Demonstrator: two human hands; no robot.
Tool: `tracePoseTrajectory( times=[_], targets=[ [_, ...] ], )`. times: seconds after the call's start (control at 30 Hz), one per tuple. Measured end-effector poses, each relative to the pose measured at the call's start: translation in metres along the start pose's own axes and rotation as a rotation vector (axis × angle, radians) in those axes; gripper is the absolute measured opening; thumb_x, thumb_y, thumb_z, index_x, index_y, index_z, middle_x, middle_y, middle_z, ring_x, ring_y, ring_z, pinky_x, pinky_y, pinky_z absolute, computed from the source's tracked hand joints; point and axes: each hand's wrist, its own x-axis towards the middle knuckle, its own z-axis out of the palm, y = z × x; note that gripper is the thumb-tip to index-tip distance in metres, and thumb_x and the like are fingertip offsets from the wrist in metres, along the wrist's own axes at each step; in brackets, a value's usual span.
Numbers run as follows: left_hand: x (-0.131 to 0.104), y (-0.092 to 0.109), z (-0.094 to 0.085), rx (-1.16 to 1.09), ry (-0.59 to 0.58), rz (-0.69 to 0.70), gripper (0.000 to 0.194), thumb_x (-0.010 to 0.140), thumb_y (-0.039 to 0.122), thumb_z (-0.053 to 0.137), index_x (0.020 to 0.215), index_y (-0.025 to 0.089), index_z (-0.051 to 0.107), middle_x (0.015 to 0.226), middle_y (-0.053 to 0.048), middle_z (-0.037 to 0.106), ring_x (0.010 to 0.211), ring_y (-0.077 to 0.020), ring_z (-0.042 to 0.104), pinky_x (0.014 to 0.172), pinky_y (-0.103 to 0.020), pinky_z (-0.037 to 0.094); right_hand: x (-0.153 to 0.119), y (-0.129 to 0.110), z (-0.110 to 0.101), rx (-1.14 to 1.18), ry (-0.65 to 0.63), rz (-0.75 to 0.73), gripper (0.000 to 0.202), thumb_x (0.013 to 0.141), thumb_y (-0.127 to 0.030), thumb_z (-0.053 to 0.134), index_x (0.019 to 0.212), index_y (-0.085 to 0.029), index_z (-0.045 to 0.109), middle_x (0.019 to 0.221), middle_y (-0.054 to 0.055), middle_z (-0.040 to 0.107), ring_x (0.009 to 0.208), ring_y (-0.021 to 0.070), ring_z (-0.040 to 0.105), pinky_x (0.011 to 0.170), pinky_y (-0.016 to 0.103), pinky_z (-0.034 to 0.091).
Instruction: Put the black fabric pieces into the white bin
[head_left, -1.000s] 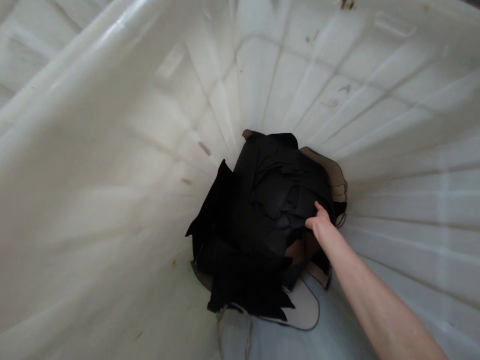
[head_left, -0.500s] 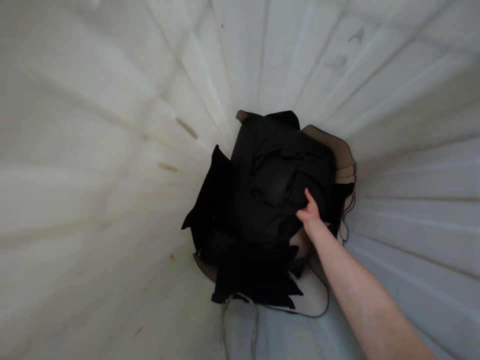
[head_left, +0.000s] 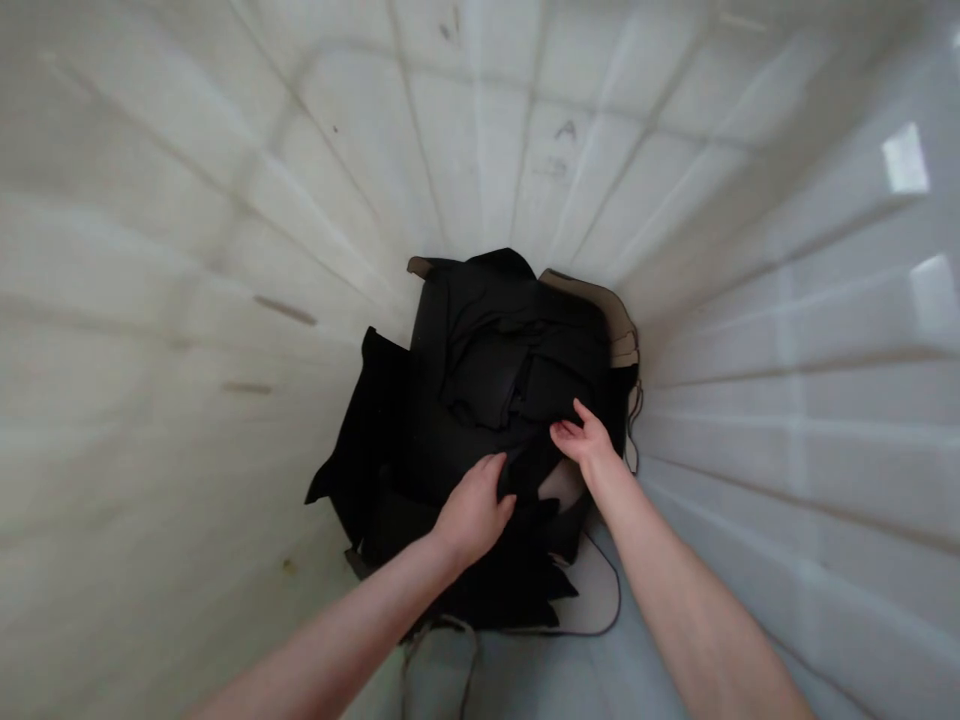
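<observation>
While we look straight down into the deep white plastic bin point(head_left: 225, 300), both our bare arms reach to its bottom. Black fabric pieces point(head_left: 480, 400) lie heaped there, filling most of the bin's floor. Our left hand point(head_left: 474, 512) rests on the near edge of the heap, its grip curled closed on a fold of black cloth. Our right hand point(head_left: 583, 440) touches the heap just right of the left hand; fingers bent, thumb apart, and we cannot tell whether that grip has closed on the cloth. Tan-backed pieces point(head_left: 611, 320) show at the heap's far right edge. A thin dark cord point(head_left: 611, 600) loops on the bin floor on the near side of the heap.
</observation>
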Motion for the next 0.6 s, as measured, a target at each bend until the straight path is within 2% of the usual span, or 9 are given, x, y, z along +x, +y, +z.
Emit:
tracePoseTrajectory(
  times=[0.1,0.2,0.3,0.37,0.43,0.5,0.6],
  targets=[
    [0.029,0.008,0.008,-0.208,0.036,-0.095,0.049,0.066,0.010,0.066,0.114,0.016,0.059,0.129,-0.013,0.057,0.124,-0.0289,0.049,0.109,-0.040,0.032,0.007,-0.005,0.011,0.046,0.011,0.022,0.028,0.086,-0.042,0.057,0.099,-0.018,0.059,0.086,0.006,0.064,0.085,0.0179,0.066,0.079,0.035,0.056],
    [0.056,0.010,0.010,-0.341,0.041,-0.192,0.044,0.067,0.013,0.070,0.109,0.016,0.059,0.123,-0.014,0.060,0.115,-0.0266,0.056,0.100,-0.034,0.042,0.016,-0.002,0.029,0.104,-0.032,0.027,0.034,0.086,-0.047,0.055,0.099,-0.016,0.062,0.088,0.007,0.068,0.089,0.0200,0.065,0.085,0.039,0.054],
    [0.088,0.013,0.013,-0.490,0.031,-0.349,0.020,0.075,0.027,0.067,0.090,0.014,0.063,0.098,-0.014,0.068,0.095,-0.0248,0.066,0.083,-0.032,0.052,0.026,0.002,0.040,0.144,-0.061,0.028,0.035,0.087,-0.046,0.053,0.097,-0.015,0.065,0.084,0.006,0.071,0.091,0.0216,0.066,0.089,0.044,0.051],
    [0.106,0.015,0.019,-0.561,0.050,-0.456,0.022,0.079,0.035,0.063,0.079,0.013,0.062,0.084,-0.013,0.066,0.085,-0.0257,0.067,0.076,-0.033,0.053,0.033,0.004,0.040,0.152,-0.050,0.036,0.033,0.087,-0.045,0.053,0.094,-0.015,0.066,0.081,0.007,0.071,0.092,0.0228,0.066,0.090,0.046,0.050],
    [0.117,0.016,0.027,-0.603,0.119,-0.534,0.025,0.078,0.039,0.064,0.078,0.014,0.061,0.085,-0.014,0.064,0.090,-0.0284,0.065,0.076,-0.034,0.052,0.038,0.004,0.038,0.149,-0.027,0.041,0.029,0.086,-0.041,0.055,0.091,-0.015,0.067,0.078,0.007,0.072,0.092,0.0234,0.066,0.091,0.047,0.049],
    [0.124,0.017,0.036,-0.641,0.206,-0.580,0.028,0.073,0.040,0.070,0.082,0.015,0.060,0.094,-0.014,0.062,0.103,-0.0311,0.059,0.079,-0.034,0.050,0.041,0.004,0.036,0.138,0.001,0.042,0.026,0.085,-0.038,0.056,0.088,-0.015,0.067,0.076,0.007,0.072,0.091,0.0238,0.066,0.091,0.047,0.049],
    [0.129,0.023,0.043,-0.748,0.273,-0.641,0.038,0.069,0.046,0.073,0.090,0.016,0.059,0.103,-0.012,0.060,0.108,-0.0290,0.055,0.078,-0.031,0.050,0.039,0.000,0.035,0.112,0.036,0.036,0.023,0.083,-0.035,0.059,0.087,-0.014,0.067,0.073,0.007,0.071,0.089,0.0244,0.067,0.089,0.047,0.050]
  ],
)
